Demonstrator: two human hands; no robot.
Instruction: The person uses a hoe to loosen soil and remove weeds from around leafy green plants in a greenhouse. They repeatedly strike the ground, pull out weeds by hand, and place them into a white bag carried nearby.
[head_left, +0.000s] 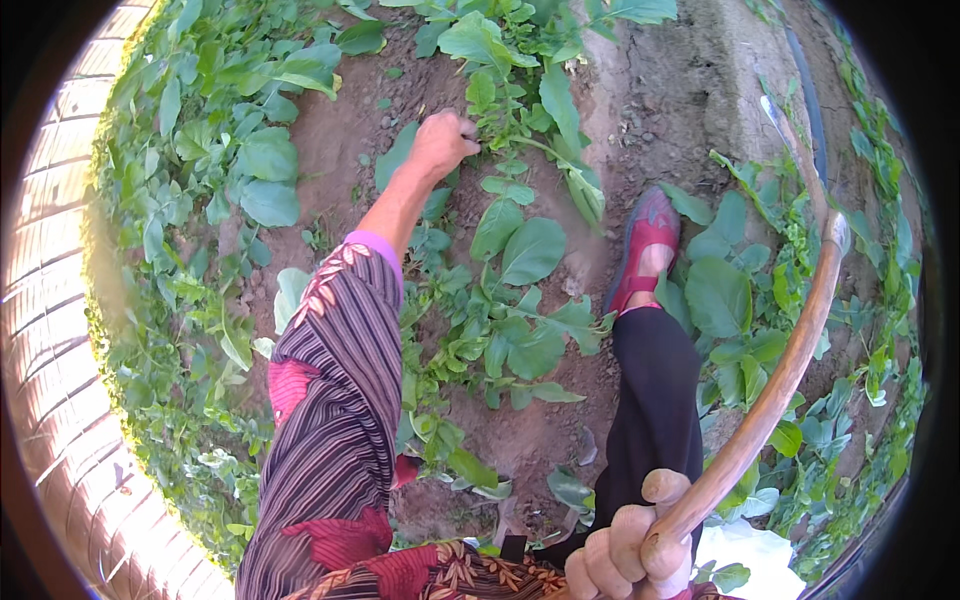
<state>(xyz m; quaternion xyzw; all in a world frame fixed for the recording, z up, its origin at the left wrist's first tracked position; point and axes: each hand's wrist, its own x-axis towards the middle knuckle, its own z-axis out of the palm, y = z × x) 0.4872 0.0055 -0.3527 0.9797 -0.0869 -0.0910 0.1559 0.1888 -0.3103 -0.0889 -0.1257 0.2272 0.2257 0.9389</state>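
My left hand (444, 142) reaches down at the upper middle, its fingers curled against the base of a leafy plant (501, 127); whether they grip a stem is hidden. The sleeve on that arm is striped with a purple cuff. At the lower right, my right hand (626, 551) is closed round the curved wooden handle (784, 367) of a long-handled tool. The handle runs up and to the right, where a branch with a pale tip (772, 112) forks off near a joint. Between my arms grow broad-leaved plants (525, 341) in brown soil.
My foot in a red shoe (646, 244) stands right of the middle row. Dense greens (172, 300) line the left, beside a bright ribbed surface (52, 300). A dark hose (814, 112) runs along the upper right. A white sheet or bag (750, 562) lies at the lower right.
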